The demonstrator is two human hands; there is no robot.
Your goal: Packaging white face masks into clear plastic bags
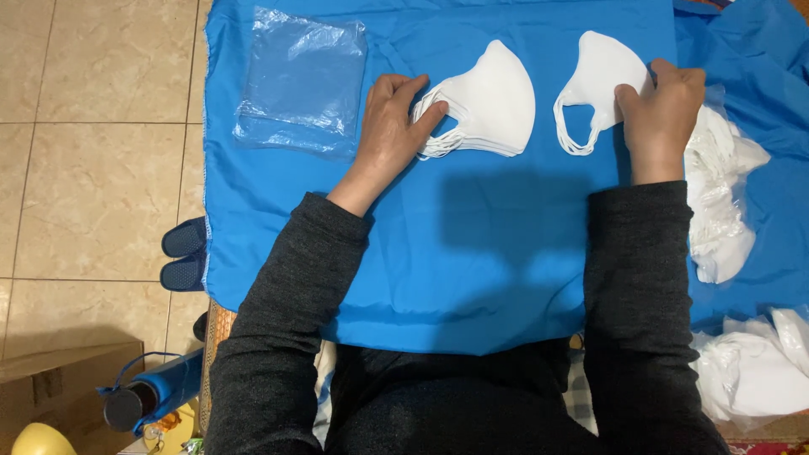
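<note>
A stack of white folded face masks (493, 105) lies on the blue cloth (472, 253). My left hand (390, 126) rests flat beside it, thumb and fingertips touching the ear loops at the stack's left edge. A single white mask (597, 74) lies to the right, its loops pointing down. My right hand (661, 114) presses on that mask's right edge, fingers pinching it. Both arms wear dark grey sleeves.
A pile of clear plastic bags (303, 80) lies at the cloth's far left. More white masks in plastic (720, 194) sit at the right, another heap (758, 362) lower right. Tiled floor (93, 168), blue slippers (185, 253) and a blue bottle bag (156, 396) are left.
</note>
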